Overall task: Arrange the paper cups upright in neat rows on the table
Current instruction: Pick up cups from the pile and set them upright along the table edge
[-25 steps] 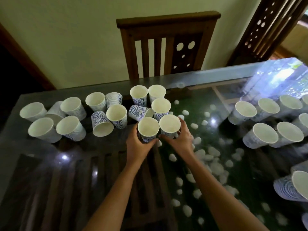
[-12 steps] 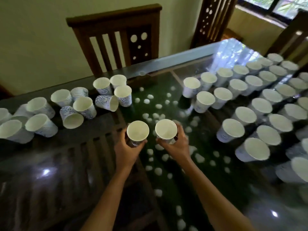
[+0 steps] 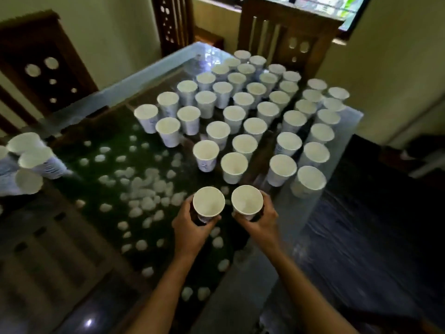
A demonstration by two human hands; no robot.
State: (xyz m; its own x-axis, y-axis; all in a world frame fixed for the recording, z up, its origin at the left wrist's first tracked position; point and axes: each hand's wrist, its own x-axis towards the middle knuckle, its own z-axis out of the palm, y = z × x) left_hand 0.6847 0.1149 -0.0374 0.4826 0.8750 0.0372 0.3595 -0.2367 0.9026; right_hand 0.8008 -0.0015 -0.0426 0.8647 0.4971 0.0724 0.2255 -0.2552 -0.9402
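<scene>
Moved beside rows, left cup, right cup, both upright, white inside

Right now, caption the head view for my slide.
Left hand grips the left cup, right hand the right cup, beside rows of upright cups.

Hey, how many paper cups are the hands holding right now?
2. One white paper cup in the left hand, a second white paper cup in the right hand, both upright, side by side.
</scene>
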